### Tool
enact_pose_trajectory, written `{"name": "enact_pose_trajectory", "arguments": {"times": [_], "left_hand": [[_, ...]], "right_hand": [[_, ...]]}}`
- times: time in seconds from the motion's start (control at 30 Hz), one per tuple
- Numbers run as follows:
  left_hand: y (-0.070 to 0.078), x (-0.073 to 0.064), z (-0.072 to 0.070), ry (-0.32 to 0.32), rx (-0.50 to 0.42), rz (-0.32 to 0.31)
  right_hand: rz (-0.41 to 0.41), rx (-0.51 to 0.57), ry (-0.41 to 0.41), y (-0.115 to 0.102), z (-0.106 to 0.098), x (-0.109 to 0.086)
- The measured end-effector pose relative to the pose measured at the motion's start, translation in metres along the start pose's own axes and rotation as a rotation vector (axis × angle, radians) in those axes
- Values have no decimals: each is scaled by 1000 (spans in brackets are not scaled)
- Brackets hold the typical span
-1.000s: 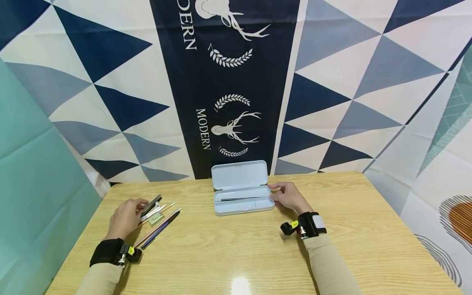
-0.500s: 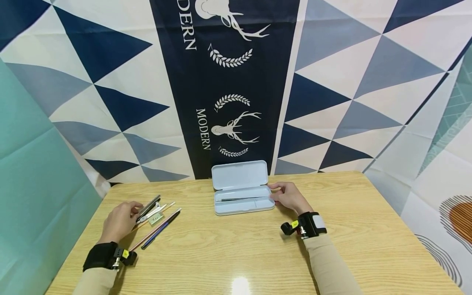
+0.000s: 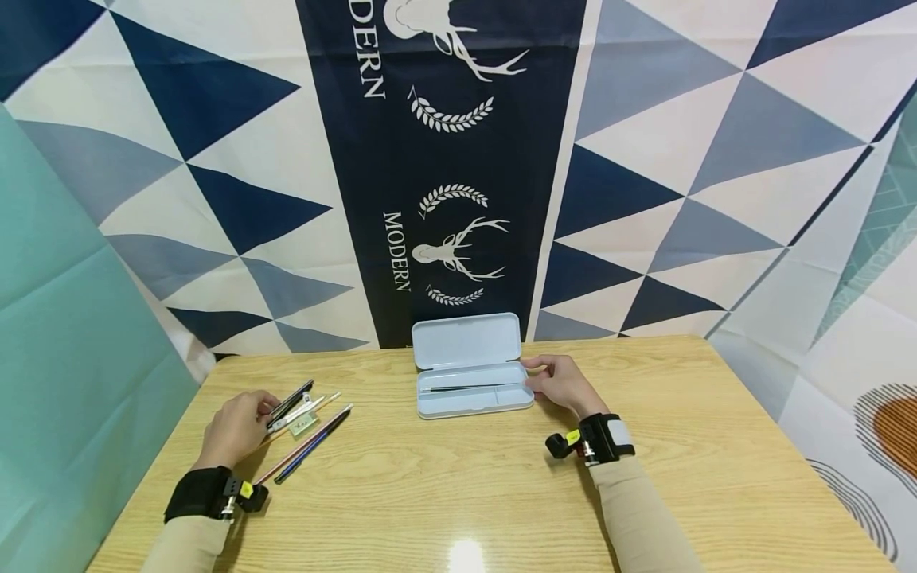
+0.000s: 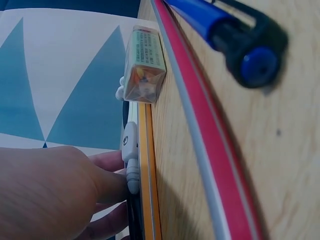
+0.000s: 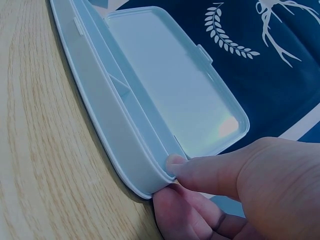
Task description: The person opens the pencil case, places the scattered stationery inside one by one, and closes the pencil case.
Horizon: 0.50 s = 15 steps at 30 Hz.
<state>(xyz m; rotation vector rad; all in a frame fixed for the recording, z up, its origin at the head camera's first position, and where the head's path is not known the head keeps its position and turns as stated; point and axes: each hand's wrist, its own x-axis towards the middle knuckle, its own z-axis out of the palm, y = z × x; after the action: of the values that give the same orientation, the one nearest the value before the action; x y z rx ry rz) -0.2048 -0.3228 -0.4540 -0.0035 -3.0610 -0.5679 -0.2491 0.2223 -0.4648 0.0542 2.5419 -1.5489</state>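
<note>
On the table's left side, my left hand (image 3: 235, 428) pinches a dark pen (image 3: 294, 397) between thumb and fingers; the fingertips are partly hidden in the left wrist view. Right beside them lies a white, compass-like tool (image 4: 129, 142) along a yellow-orange pencil (image 4: 148, 185). A small plastic-wrapped eraser (image 3: 304, 425) rests on these. Nearer the middle are a red-and-silver striped pencil (image 4: 200, 130) and a blue pen (image 3: 310, 453). My right hand (image 3: 566, 383) grips the right end of an open light-blue pencil case (image 5: 107, 107), thumb inside the wall and fingers outside.
The case's raised lid (image 3: 467, 341) leans back near the patterned wall cloth (image 3: 458, 159). Inside the case, a thin dark pen or pencil (image 3: 458, 388) lies lengthwise beside a low divider. A teal cloth (image 3: 79, 334) borders the wooden table (image 3: 430, 493) on the left.
My left hand has drawn back slightly toward the lower left, and the dark pen shifted a little with it. The right hand and the pencil case have stayed put.
</note>
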Motion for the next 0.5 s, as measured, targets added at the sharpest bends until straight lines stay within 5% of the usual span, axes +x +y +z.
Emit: {"name": "enact_pose_trajectory", "arguments": {"times": [0.5], "left_hand": [[1, -1, -1, 12, -6, -4]], "right_hand": [[3, -9, -4, 0, -1, 0]]}}
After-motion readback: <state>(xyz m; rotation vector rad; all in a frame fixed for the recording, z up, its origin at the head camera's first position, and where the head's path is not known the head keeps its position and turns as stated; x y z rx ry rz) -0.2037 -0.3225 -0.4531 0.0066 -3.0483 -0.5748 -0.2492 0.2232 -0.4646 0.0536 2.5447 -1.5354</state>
